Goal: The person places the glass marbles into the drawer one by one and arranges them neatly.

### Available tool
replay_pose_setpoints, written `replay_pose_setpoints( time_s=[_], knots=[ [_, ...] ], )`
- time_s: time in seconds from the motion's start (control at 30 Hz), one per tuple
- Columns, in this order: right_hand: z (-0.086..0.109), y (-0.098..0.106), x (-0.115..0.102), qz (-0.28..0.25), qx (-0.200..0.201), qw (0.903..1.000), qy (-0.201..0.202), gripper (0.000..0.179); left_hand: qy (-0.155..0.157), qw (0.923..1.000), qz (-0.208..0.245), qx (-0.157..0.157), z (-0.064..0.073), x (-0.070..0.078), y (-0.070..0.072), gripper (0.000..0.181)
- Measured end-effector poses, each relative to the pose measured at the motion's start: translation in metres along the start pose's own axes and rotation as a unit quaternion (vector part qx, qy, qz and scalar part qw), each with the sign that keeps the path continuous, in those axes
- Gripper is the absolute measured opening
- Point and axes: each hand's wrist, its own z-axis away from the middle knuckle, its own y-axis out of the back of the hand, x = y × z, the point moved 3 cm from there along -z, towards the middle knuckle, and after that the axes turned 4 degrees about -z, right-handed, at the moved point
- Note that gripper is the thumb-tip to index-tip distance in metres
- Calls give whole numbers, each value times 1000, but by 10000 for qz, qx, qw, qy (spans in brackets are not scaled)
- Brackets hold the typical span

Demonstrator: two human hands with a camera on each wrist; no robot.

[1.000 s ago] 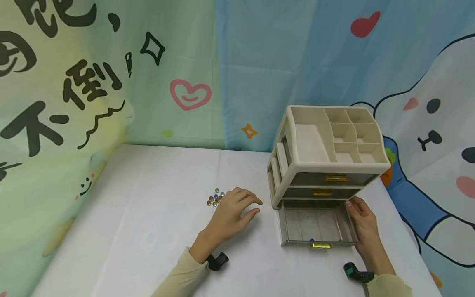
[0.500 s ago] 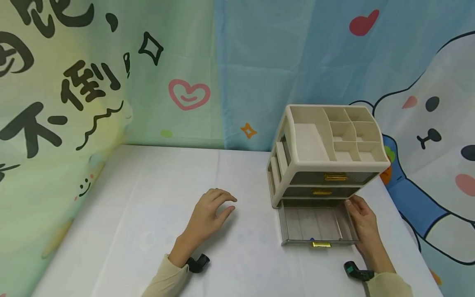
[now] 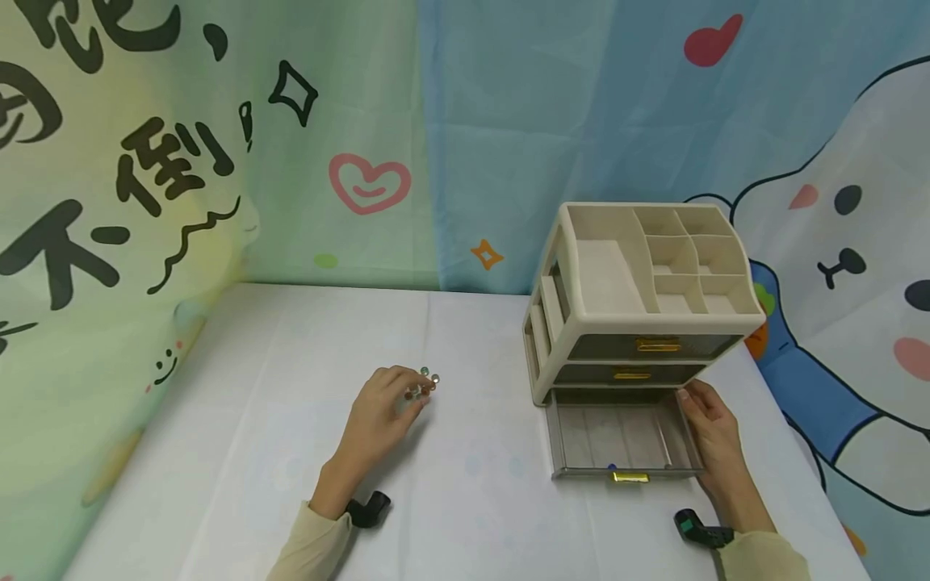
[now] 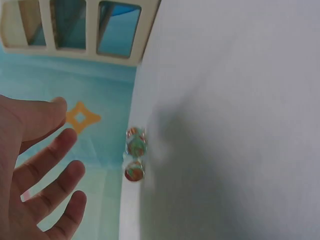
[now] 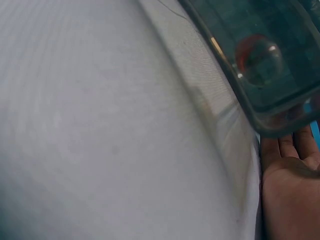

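Note:
My left hand (image 3: 376, 415) is beside a small cluster of glass marbles (image 3: 425, 384) on the white table, thumb and fingers apart, fingertips overlapping part of the cluster in the head view. In the left wrist view, the spread fingers (image 4: 55, 182) hold nothing, and the marbles (image 4: 135, 155) lie beyond them. My right hand (image 3: 712, 432) holds the right side of a pulled-out clear grey drawer (image 3: 617, 432), thumb at its rim. A blue marble (image 3: 612, 467) shows behind the drawer's gold handle (image 3: 629, 477). Up close, the right wrist view has a marble (image 5: 259, 60) inside the drawer.
The drawer belongs to a cream desktop organizer (image 3: 574, 323) at the right, with open compartments on top and two closed drawers above the pulled-out one. A printed cloth backdrop (image 3: 501, 145) stands behind the table (image 3: 312, 339).
My left hand has moved left past the marbles, covering them midway, and they now show again at its fingertips. My right hand and the drawer have stayed in place.

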Motion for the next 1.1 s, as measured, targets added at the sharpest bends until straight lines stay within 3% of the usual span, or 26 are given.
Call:
replay_pose_setpoints(
  time_s=[0.3,0.53,0.8,1.1],
  knots=[
    [1,-1,-1,-195,-67,9997,134,33,308,9993,-215,2,1,-11,6,21],
    [2,-2,-1,-188,-57,9997,125,31,698,9962,-463,-226,5,-21,4,24],
    [1,-2,-2,-173,-85,9998,101,30,1104,9867,-1021,-620,10,-29,-1,28],
    [2,-3,-2,-88,-6,9999,62,32,1193,9845,-1110,-655,11,-32,-5,23]
  ],
)
